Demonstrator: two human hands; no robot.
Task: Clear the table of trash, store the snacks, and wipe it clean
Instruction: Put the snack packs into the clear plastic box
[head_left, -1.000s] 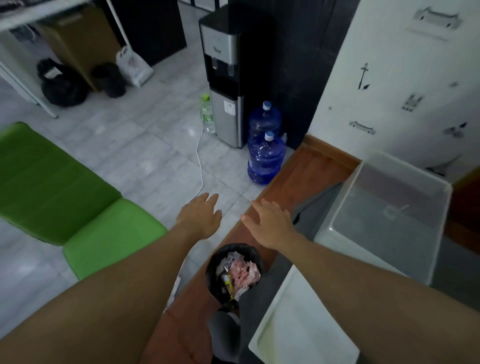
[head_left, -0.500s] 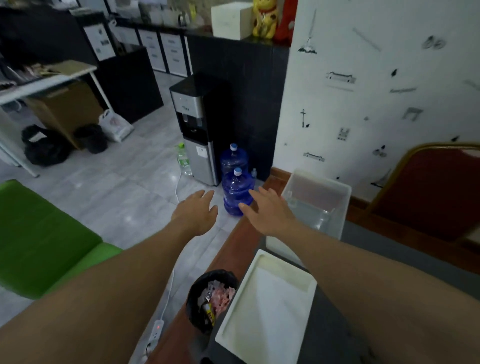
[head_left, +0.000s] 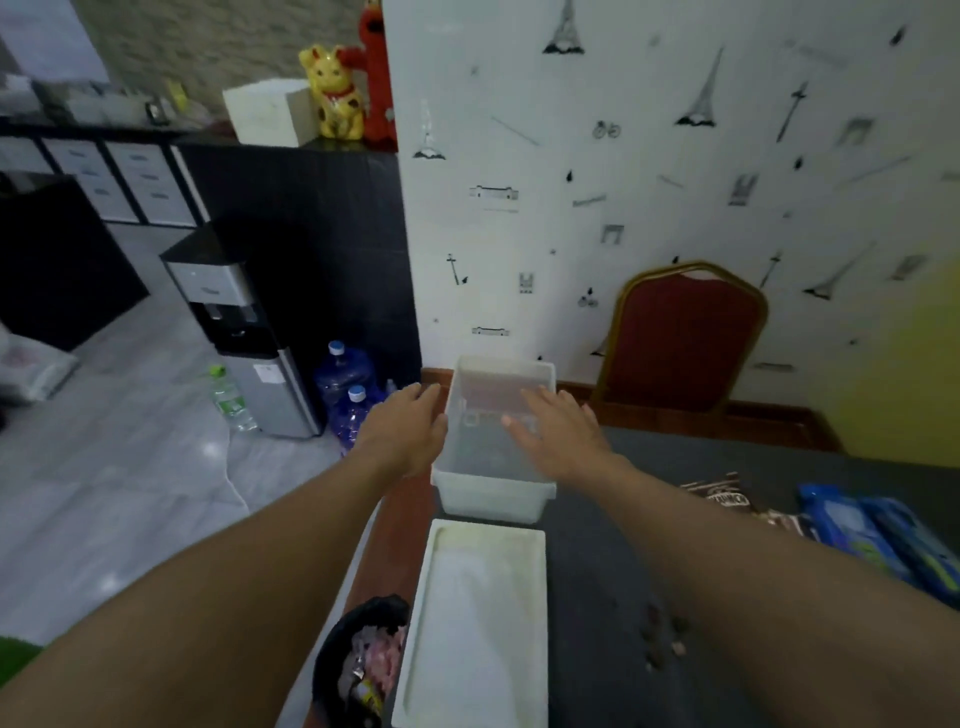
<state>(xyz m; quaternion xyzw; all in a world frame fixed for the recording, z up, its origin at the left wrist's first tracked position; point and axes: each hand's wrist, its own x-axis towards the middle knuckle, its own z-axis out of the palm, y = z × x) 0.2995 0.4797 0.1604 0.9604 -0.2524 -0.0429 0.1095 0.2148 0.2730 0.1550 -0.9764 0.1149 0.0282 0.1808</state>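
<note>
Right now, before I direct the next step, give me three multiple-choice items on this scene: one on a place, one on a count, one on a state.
1. Where does the white lid lie relative to the clear storage bin?
A. Nearer the person, on the table
B. Inside the bin
C. On the red chair

2. How many blue water jugs stand beside the water dispenser?
A. One
B. Two
C. Four

3. What is the state of the clear storage bin?
A. Closed with its lid
C. Tipped on its side
B. Open, no snacks inside

Answers:
1. A, the lid lies flat just in front of the bin.
2. B, one water jug stands behind the other.
3. B, the left hand and right hand hover, open, at its uncovered top.
</note>
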